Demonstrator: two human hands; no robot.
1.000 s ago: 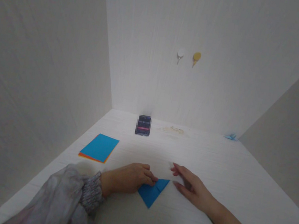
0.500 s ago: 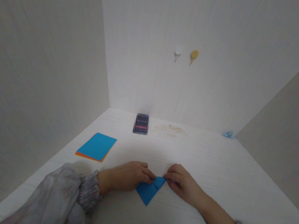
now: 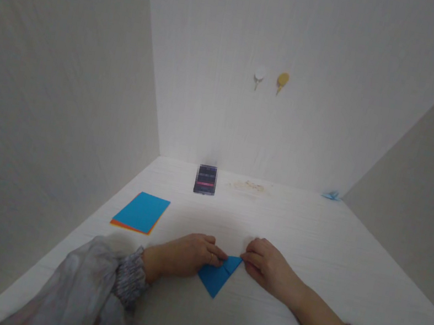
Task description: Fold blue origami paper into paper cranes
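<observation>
A folded blue paper triangle [image 3: 216, 279] lies on the white table [image 3: 281, 224], its point toward me. My left hand [image 3: 184, 255] rests on its upper left edge with the fingers closed and pressing the paper down. My right hand [image 3: 266, 265] has its fingers curled and pinches the paper's upper right corner. Both hands touch the same piece. Grey patterned sleeves cover both of my forearms.
A stack of blue sheets with orange beneath [image 3: 141, 212] lies to the left. A dark phone [image 3: 206, 179] sits near the back wall, beside a faint stain [image 3: 250, 185]. A small blue paper figure [image 3: 331, 194] is in the back right corner. Two hooks [image 3: 271, 78] hang on the wall.
My right hand went from lying open beside the triangle to curling its fingers onto the paper's right corner. My left hand has stayed in place on the paper.
</observation>
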